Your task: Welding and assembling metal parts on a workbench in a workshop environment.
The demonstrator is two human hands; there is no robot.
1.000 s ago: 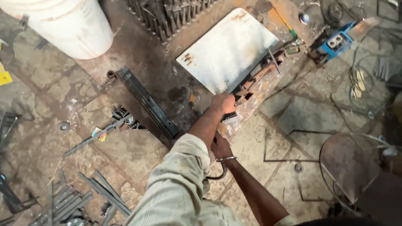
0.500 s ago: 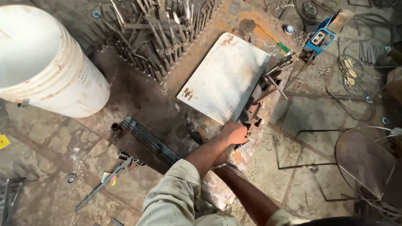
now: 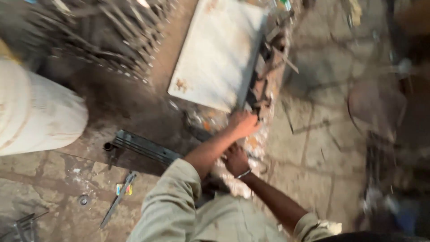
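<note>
The picture is blurred by motion. My left hand [image 3: 244, 123] is curled into a fist at the near end of a rusty metal bar [image 3: 259, 85] that runs along the right edge of a pale metal sheet [image 3: 219, 49] lying on the floor. It seems to grip that bar. My right hand [image 3: 234, 159], with a bangle at the wrist, lies just below the left forearm on whitish rubble [image 3: 251, 148]. Its fingers are partly hidden, and what they hold I cannot make out.
A large white bucket [image 3: 36, 116] stands at the left. A heap of thin metal rods [image 3: 103, 31] lies at the back left. A dark flat steel strip [image 3: 143, 148] and a small tool [image 3: 117, 199] rest near my left elbow. Wire frames and a round dark shape [image 3: 376, 107] are at the right.
The view has swung and closed in on the sheet, and the bucket has slid to the left edge. Both hands stay at the sheet's near corner, the left reaching a little farther forward.
</note>
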